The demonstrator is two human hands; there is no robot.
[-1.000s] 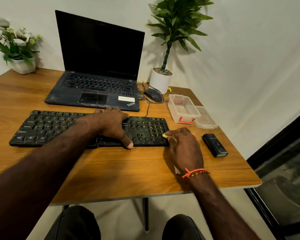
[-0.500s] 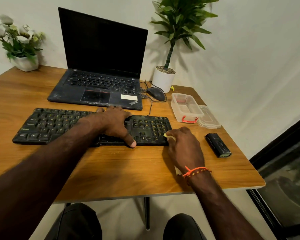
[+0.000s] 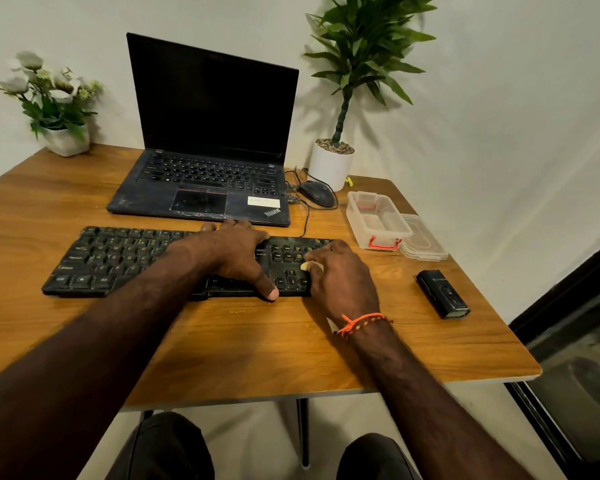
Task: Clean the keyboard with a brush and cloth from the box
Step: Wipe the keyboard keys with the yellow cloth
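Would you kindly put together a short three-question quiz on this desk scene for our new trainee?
1. True or false: the clear plastic box has its lid on.
2. Which hand rests across the keyboard, steadying it?
3. The right hand pinches something pale over: A) the laptop B) the keyboard's right-hand keys C) the mouse

Key: 1 false, the lid lies beside it; 2 the left hand; 3 B.

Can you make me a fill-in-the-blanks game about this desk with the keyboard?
1. The left hand rests on the black ____.
2. The right hand pinches a small yellowish thing over the keyboard's ____ end.
3. The clear box has its ____ lying beside it.
4. The laptop screen is ____.

Missing words: keyboard; right; lid; dark
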